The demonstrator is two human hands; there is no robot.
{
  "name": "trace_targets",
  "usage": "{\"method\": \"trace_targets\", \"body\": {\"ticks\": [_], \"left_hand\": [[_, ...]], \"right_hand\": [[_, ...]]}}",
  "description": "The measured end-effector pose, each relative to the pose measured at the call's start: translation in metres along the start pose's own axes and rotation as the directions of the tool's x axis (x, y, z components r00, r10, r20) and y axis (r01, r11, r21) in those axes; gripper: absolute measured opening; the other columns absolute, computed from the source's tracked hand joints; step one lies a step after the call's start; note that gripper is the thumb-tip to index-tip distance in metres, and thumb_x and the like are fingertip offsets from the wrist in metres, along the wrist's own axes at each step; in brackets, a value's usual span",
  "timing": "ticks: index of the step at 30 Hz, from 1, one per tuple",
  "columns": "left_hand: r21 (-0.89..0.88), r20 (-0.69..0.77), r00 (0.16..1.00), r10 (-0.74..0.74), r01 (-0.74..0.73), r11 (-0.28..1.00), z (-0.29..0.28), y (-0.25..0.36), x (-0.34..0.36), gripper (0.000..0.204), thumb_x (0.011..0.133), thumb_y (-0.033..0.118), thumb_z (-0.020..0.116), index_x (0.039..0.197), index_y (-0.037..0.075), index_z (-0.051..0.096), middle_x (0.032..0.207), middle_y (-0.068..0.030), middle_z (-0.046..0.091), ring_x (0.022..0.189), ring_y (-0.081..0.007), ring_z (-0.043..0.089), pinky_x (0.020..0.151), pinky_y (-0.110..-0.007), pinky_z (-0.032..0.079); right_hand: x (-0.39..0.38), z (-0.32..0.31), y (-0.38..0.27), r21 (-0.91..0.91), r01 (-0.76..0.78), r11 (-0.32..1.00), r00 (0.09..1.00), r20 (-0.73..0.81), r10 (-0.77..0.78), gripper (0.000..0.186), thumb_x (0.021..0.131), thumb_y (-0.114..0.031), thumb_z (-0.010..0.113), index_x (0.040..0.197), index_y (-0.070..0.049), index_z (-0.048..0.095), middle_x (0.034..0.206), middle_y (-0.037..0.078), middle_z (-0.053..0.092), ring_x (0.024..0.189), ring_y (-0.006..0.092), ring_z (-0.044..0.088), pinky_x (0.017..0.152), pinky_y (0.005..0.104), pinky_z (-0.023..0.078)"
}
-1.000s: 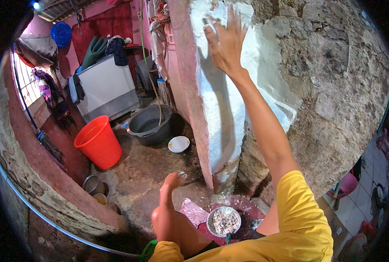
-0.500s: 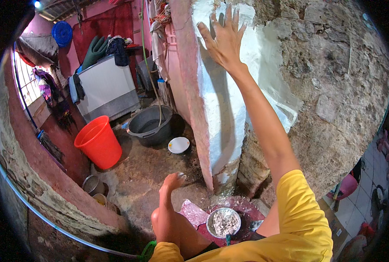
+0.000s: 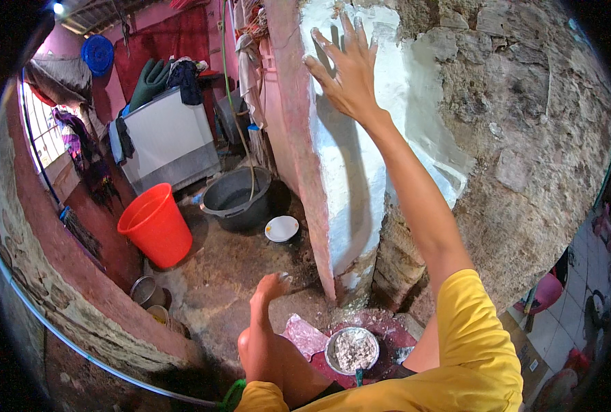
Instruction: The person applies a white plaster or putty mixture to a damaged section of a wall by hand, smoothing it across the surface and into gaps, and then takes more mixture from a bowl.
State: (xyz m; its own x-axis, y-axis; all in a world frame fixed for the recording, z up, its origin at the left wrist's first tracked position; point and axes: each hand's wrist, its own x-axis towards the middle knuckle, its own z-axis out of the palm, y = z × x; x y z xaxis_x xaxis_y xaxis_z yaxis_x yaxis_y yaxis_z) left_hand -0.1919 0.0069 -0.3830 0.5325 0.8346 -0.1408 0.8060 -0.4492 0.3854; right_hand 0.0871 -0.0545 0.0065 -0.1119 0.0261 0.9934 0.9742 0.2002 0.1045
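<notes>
My right hand (image 3: 347, 75) lies with fingers spread on a white-plastered strip of wall (image 3: 357, 154). White paste coats its fingertips, and nothing is held in it. Beside my raised knee, my left hand (image 3: 270, 285) hangs with white smears at its tip; most of its fingers are hidden, so whether it is open or closed does not show. Low between my legs stands a round metal bowl (image 3: 329, 357) of lumpy whitish paste (image 3: 353, 349), with a green handle (image 3: 359, 376) at its near rim.
Rough bare masonry (image 3: 518, 130) borders the plaster on the right. A crumpled pinkish sheet (image 3: 304, 335) lies left of the bowl. Farther left are a red bucket (image 3: 160, 230), a black tub (image 3: 240, 216) and a white dish (image 3: 281, 229). A low broken wall (image 3: 99, 288) curves along the left.
My right hand has slid slightly left and down over the white plaster, its fingers still spread. My left hand and the bowl have stayed in place.
</notes>
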Motion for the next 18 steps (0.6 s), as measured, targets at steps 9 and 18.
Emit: {"method": "trace_targets", "body": {"ticks": [9,18], "left_hand": [[-0.059,-0.008,1.000,0.004,-0.004,0.998,0.001,0.001,-0.001,0.040,0.081,0.038,0.054,0.098,0.002,0.061,0.096,-0.0233,0.062,0.095,-0.0384,0.057,0.081,-0.045,0.045],[-0.044,-0.012,1.000,0.012,-0.012,0.999,0.002,-0.004,-0.001,0.039,0.081,0.035,0.055,0.099,0.001,0.060,0.099,-0.0232,0.061,0.096,-0.0385,0.056,0.082,-0.045,0.045]], "right_hand": [[-0.013,-0.005,0.044,-0.272,-0.043,0.961,0.999,-0.023,0.038,0.065,0.082,-0.064,0.040,0.137,-0.029,0.037,0.147,0.019,0.015,0.136,0.0385,0.008,0.104,0.0616,0.004],[-0.016,0.003,0.023,-0.217,0.016,0.976,1.000,-0.004,-0.018,0.070,0.081,-0.063,0.043,0.136,-0.020,0.039,0.145,0.024,0.016,0.134,0.0429,0.010,0.103,0.0623,-0.001]]}}
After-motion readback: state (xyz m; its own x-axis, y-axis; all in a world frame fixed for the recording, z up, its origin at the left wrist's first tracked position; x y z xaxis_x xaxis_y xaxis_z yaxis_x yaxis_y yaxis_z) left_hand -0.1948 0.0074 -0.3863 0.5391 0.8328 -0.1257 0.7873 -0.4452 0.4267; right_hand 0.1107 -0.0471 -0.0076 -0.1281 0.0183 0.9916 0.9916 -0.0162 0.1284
